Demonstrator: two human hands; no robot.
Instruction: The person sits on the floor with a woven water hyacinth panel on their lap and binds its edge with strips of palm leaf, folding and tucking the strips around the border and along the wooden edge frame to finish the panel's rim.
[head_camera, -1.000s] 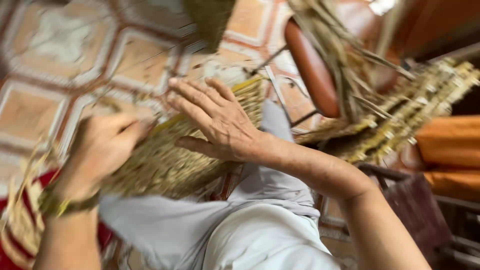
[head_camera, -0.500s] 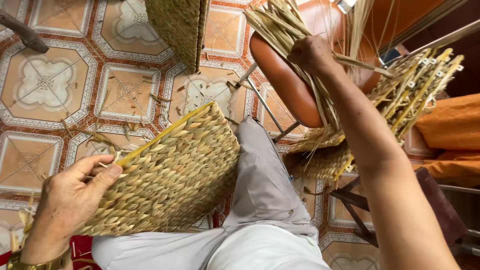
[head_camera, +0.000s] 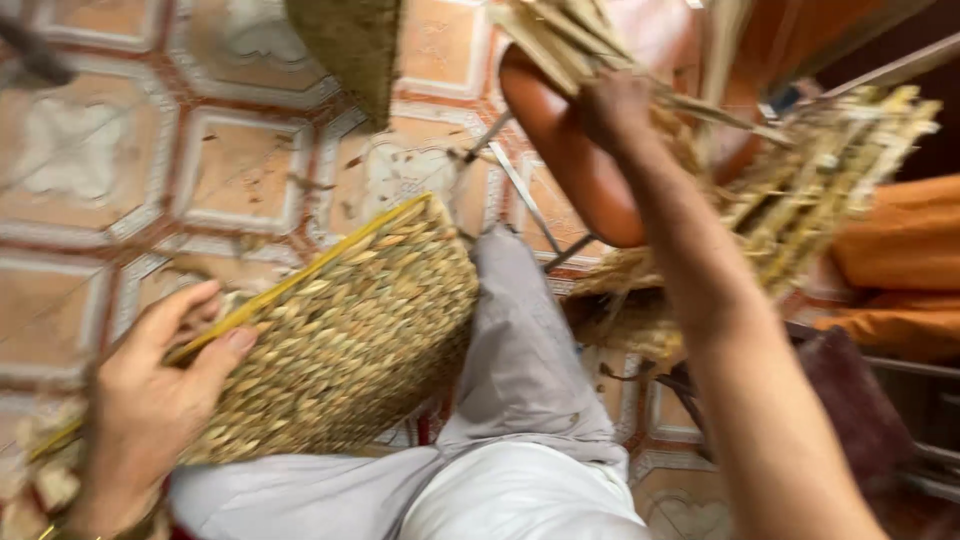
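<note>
Patterned floor tiles (head_camera: 230, 170) in orange, cream and red fill the left and upper left of the frame. A brown chair seat (head_camera: 570, 150) on metal legs (head_camera: 525, 200) stands at upper centre. Orange cloth (head_camera: 905, 265) lies at right.

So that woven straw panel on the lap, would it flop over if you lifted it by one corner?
Probably not much. The woven panel looks thick and tightly plaited, and it juts past the knee without drooping while the left hand grips only one end. It likely feels light for its size, being dried fibre. Its rough weave should not slip easily.
</note>
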